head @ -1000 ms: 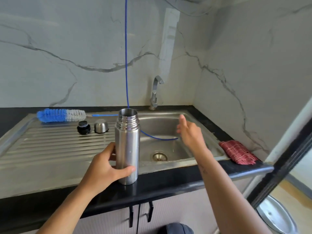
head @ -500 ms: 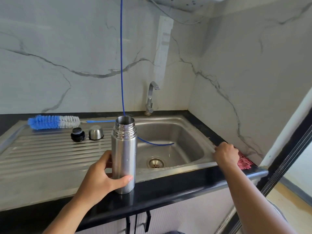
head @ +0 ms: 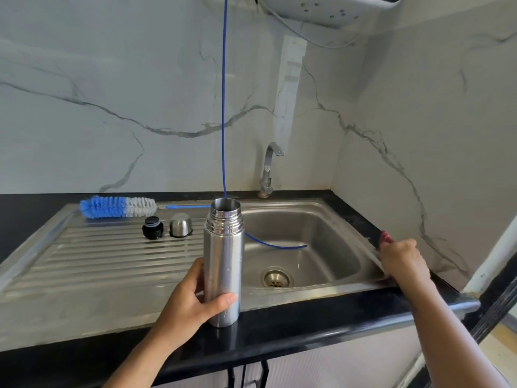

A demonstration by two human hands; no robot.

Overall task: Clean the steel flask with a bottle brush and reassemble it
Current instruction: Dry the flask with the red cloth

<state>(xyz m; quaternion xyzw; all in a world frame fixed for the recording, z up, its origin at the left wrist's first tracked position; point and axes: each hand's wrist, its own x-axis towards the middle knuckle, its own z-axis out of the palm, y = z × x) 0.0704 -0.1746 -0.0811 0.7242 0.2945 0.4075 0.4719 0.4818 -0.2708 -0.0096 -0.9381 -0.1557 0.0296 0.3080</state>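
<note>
The open steel flask (head: 223, 264) stands upright on the front rim of the sink unit, and my left hand (head: 193, 296) grips its lower body. Its black stopper (head: 152, 227) and steel cap (head: 181, 225) sit on the ribbed drainboard (head: 92, 264). The blue and white bottle brush (head: 117, 206) lies along the drainboard's back edge. My right hand (head: 402, 259) lies on the red checked cloth (head: 385, 236) at the sink's right edge and covers most of it; its fingers curl over the cloth.
A steel sink basin (head: 307, 219) with a drain (head: 277, 278) lies right of the flask. A tap (head: 268, 169) stands at the back. A thin blue tube (head: 223, 107) hangs from above into the basin. Marble walls close the back and right.
My right hand moved from over the basin to the cloth at the right edge and now rests on it. My left hand and the flask stayed where they were.
</note>
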